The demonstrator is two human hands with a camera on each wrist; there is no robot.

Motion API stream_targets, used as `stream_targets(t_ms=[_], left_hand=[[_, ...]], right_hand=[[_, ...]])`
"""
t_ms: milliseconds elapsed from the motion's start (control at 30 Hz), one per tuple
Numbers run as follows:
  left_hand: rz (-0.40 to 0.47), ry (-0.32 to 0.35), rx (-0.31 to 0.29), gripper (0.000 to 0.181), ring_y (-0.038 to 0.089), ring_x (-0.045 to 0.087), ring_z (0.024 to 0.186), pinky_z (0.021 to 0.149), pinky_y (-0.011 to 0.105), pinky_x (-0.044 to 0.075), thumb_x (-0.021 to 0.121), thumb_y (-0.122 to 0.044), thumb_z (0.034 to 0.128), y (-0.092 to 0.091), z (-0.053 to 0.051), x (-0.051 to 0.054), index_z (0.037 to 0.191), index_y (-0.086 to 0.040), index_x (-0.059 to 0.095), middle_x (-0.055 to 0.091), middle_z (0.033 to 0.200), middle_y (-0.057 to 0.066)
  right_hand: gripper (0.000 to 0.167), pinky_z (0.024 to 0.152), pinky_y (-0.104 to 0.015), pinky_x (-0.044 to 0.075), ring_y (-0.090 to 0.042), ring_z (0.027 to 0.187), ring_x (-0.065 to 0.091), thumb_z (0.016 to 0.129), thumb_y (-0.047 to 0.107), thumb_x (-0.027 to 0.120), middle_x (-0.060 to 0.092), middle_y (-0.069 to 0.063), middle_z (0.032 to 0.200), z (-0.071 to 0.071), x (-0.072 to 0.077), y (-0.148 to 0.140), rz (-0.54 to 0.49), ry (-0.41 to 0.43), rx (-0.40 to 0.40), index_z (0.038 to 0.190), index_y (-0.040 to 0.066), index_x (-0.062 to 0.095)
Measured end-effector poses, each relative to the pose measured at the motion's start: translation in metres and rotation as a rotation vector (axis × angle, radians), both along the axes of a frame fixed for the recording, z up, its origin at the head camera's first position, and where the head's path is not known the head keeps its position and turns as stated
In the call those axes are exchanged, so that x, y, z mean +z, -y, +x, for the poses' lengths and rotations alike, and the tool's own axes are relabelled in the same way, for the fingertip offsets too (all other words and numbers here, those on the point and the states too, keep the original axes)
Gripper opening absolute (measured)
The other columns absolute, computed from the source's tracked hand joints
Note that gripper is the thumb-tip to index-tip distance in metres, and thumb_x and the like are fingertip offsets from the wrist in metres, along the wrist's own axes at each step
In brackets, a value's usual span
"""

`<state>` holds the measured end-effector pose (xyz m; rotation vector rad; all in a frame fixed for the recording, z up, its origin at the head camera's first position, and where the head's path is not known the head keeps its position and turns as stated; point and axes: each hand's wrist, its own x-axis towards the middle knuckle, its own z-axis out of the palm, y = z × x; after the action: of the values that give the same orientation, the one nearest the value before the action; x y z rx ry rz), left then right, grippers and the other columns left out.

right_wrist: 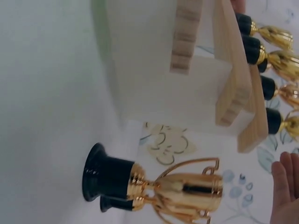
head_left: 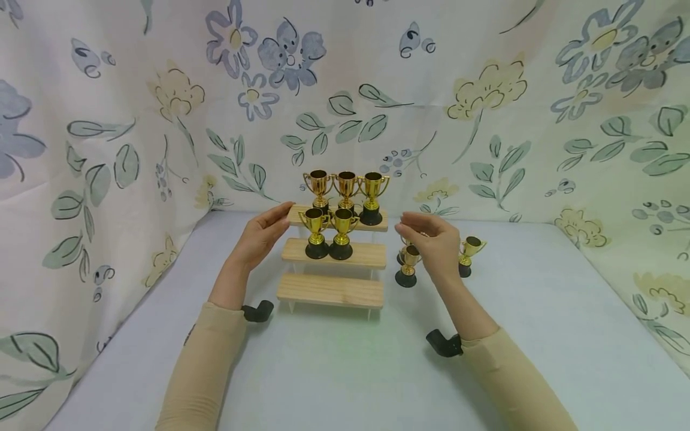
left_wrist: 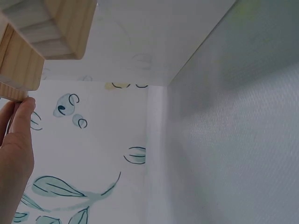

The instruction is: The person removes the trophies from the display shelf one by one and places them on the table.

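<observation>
A three-step wooden display stand (head_left: 330,290) with pale supports stands on the table. Its top step holds two copper-coloured trophy cups (head_left: 319,184) and one gold trophy cup (head_left: 373,187). Two more gold cups (head_left: 342,224) are side by side on the middle step. My left hand (head_left: 259,236) touches the left end of the top step, its fingers (left_wrist: 21,121) extended. My right hand (head_left: 438,245) is raised off the stand's right end with nothing in it, fingers loosely bent. Below it, a copper-coloured cup (right_wrist: 187,189) stands upright on the table, partly covering another behind it.
A gold cup (head_left: 470,254) stands on the table just right of my right hand. The white table (head_left: 345,371) reaches back to a flowered curtain (head_left: 345,90), which also hangs along both sides. A dark camera (head_left: 444,343) sits at my right wrist.
</observation>
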<state>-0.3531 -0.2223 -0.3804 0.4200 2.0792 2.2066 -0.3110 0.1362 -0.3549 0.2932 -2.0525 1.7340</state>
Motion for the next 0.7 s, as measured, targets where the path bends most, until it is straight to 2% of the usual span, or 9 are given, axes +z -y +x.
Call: stream_targets(t_ms=[67,233,333,567,700], left_hand=[[-0.005,-0.007,-0.002,0.057,0.021,0.022,0.155,0.129,0.033,0.024,0.049,-0.014,0.1041,0.000,-0.001,0.000,0.156,-0.007,0.028,0.024,0.166,0.009],[-0.018,-0.019,-0.002,0.057,0.022,0.022,0.155,0.129,0.033,0.024,0.049,-0.014,0.1043,0.002,-0.002,0.000,0.156,-0.008,0.028,0.024,0.166,0.009],[-0.021,-0.020,-0.002,0.056,0.021,0.022,0.155,0.129,0.033,0.025,0.048,-0.013,0.1045,0.003,-0.003,0.000,0.156,-0.008,0.028,0.025,0.166,0.008],[-0.018,-0.013,-0.005,0.057,0.020,0.020,0.155,0.129,0.034,0.023,0.050,-0.015,0.1041,0.002,-0.003,0.000,0.156,-0.009,0.028,0.023,0.166,0.007],[-0.019,-0.008,0.002,0.057,0.021,0.021,0.155,0.129,0.033,0.025,0.050,-0.015,0.1040,0.001,-0.001,-0.001,0.156,-0.009,0.028,0.024,0.166,0.007]], right_hand=[[0.033,0.069,-0.012,0.058,0.002,0.084,0.070,0.081,0.021,0.083,0.075,0.016,0.095,0.001,0.003,0.006,0.006,-0.005,0.028,0.108,0.005,0.075],[0.034,0.074,-0.013,0.059,0.004,0.086,0.069,0.081,0.018,0.083,0.076,-0.009,0.106,0.001,0.007,0.021,0.019,-0.006,0.082,0.110,0.003,0.074],[0.033,0.079,-0.015,0.061,0.004,0.087,0.069,0.081,0.017,0.083,0.074,-0.018,0.110,-0.001,0.009,0.031,0.024,-0.013,0.116,0.110,0.004,0.074],[0.034,0.083,-0.019,0.061,0.004,0.087,0.068,0.081,0.019,0.083,0.075,-0.016,0.108,-0.006,0.010,0.050,0.061,-0.020,0.159,0.110,0.005,0.074],[0.036,0.087,-0.022,0.062,-0.006,0.093,0.072,0.081,0.020,0.083,0.075,-0.015,0.111,-0.006,0.011,0.058,0.053,0.026,0.188,0.112,0.005,0.073]])
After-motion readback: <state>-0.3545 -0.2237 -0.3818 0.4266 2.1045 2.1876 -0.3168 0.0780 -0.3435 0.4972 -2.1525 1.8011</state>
